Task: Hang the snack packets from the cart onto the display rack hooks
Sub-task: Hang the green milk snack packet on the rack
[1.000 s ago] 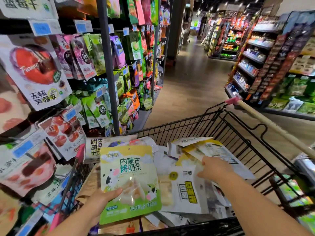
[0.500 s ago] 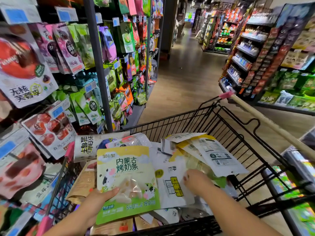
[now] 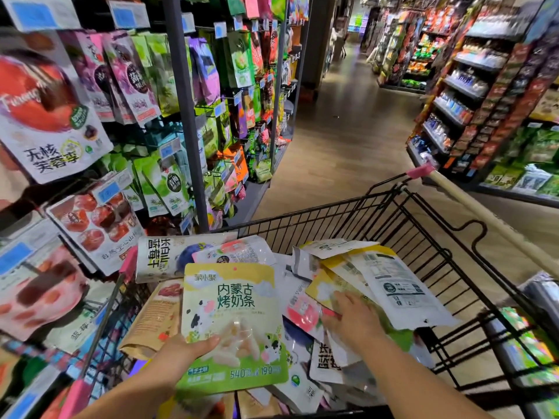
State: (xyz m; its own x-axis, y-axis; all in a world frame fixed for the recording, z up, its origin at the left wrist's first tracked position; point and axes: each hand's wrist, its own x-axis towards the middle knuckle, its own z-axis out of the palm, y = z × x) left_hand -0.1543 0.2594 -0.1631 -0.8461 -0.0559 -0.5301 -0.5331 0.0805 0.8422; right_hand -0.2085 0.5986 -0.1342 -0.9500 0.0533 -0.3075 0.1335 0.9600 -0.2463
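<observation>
Green-yellow snack packet [image 3: 231, 325] pinched in left hand [image 3: 184, 353] over cart [image 3: 423, 225]; right hand [image 3: 352, 320] open, flat on pkt pile [image 3: 305, 309].

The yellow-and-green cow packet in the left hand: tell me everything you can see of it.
The glossy yellow-and-green plastic snack packet has a white middle with cartoon cows, dark Chinese lettering and a clear window showing pale sticks. It is sealed, flat, held upright facing the camera above the black wire cart. The left hand grips its lower left corner, thumb across the front.

Held packet [image 3: 231, 325]: yellow top, white mid w/ black-spotted cow, green btm. Cart [image 3: 423, 237]: black wire, pink corner caps, beige handle. Floor [image 3: 348, 131]: tan wood-grain.
</observation>
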